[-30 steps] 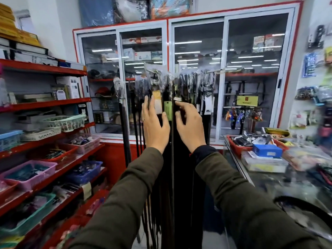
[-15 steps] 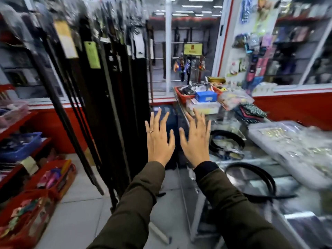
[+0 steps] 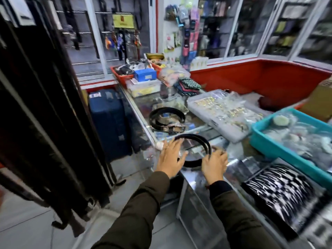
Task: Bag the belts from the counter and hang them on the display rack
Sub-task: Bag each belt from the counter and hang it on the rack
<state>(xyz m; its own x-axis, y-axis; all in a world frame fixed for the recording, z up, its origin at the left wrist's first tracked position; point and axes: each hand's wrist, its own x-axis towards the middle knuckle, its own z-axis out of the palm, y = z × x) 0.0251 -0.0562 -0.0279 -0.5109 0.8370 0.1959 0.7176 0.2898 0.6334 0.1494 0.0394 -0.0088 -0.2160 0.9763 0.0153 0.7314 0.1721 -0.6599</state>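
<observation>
Two olive-sleeved arms reach up from the bottom centre of the frame, and both hands meet at the near coiled belt point(image 3: 193, 139) lying on the glass tabletop point(image 3: 233, 169) just below the middle. The left hand point(image 3: 170, 159) is spread flat, palm down, fingers splayed against the coil's left edge, grasping nothing that can be seen. The right hand point(image 3: 214, 163) curls its fingers over the coil's right side; whether they have pinched the strap closed cannot be told through the blur. Two coiled black belts are on the tabletop: this one and, just beyond it toward the centre, a second belt point(image 3: 167, 120) with a metal buckle, untouched. Right of centre sits one clear tray point(image 3: 215, 112) of small goods, and at the right edge one teal basket point(image 3: 280, 150). Filling the left side, the display rack's hanging belts point(image 3: 41, 114) drop as dark straps, too many and too blurred to count.
</observation>
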